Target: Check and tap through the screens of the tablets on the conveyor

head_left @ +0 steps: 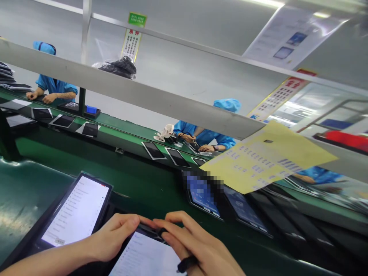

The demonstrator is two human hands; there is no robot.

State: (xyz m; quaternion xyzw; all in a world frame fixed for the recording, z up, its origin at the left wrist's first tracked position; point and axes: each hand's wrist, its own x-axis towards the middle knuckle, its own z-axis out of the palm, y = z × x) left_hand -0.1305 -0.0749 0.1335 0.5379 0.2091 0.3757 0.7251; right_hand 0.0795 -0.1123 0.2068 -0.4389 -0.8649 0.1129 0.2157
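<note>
A tablet (149, 257) with a lit white list on its screen lies right in front of me, its lower part cut off by the frame. My left hand (117, 234) is closed on the tablet's upper edge, thumb on top. At the same edge, my right hand (198, 245) has its fingers bent and pinched around a slim black thing (186, 264), which looks like a cable; much of it is hidden by the fingers. The fingertips of both hands meet there. Left of them, a second tablet (77, 209) with a similar white list leans at a slant.
Two tablets with blue screens, a nearer one (201, 195) and another (247, 211), lie to the right under a hanging yellow sheet (267, 157). Beyond runs a green line (126, 140) with several tablets. Co-workers in blue sit across it, behind a grey rail (161, 103).
</note>
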